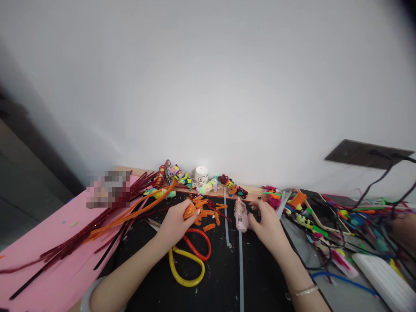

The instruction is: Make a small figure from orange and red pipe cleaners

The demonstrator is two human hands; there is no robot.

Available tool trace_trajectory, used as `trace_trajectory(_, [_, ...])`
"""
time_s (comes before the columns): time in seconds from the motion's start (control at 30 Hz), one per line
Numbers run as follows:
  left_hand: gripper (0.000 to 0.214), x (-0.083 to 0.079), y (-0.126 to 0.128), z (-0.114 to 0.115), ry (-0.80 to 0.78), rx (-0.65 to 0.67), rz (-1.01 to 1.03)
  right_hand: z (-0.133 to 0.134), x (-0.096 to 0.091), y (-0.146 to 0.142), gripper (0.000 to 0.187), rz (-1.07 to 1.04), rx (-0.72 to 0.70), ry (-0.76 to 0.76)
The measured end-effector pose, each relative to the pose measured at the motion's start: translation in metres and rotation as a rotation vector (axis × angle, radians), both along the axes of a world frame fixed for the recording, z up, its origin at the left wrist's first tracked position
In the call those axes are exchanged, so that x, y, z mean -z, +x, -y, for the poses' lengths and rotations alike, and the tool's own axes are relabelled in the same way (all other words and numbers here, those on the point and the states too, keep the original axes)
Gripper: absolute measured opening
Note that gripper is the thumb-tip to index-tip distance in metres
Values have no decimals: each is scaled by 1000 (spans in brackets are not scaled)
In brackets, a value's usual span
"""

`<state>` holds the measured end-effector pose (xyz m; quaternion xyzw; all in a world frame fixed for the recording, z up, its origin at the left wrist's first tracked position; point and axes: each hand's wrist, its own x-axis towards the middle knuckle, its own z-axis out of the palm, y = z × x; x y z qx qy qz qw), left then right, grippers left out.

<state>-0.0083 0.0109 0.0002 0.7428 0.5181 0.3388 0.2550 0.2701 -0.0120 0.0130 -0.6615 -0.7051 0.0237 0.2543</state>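
My left hand [175, 221] is closed round a small orange pipe-cleaner piece [189, 211] above the black mat [214, 277]. Cut orange pieces [208, 214] lie scattered just right of it. My right hand [267, 222] reaches toward a pink glue gun [241, 215] lying on the mat, with its fingers curled beside the gun and a clear glue stick [241, 268] trailing from it. Scissors with red and yellow handles [190, 258] lie under my left wrist.
Long red and orange pipe cleaners [97, 225] spread over a pink sheet [42, 255] at left. Small colourful figures [182, 177] and a white jar [201, 175] line the wall. At right lie mixed craft scraps [328, 225], black cables [383, 177] and a white box [386, 281].
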Motion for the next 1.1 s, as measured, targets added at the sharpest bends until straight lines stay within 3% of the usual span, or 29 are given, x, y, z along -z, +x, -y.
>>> trace_trajectory(0.2, [26,0,1,0,1,34,1,-11,-12,-52,20,37,-263,-44])
trace_trajectory(0.37, [25,0,2,1,13,74,17,-28,-17,-89,15,214,-212,-58])
trace_trajectory(0.53, [24,2,2,2,11,78,32,-41,-10,-101,21,285,-163,-105])
trace_trajectory(0.63, [24,0,3,3,-12,83,43,-46,-5,-95,26,106,-188,-89])
trace_trajectory(0.9, [19,-12,4,10,-96,192,210,-38,-9,-81,18,-903,-269,-302])
trace_trajectory(1.0, [13,-13,3,13,-153,241,254,-25,-14,-81,22,-1048,-287,-312])
trace_trajectory(1.1, [16,-14,3,16,-177,269,238,-11,-15,-80,29,-1062,-235,-265])
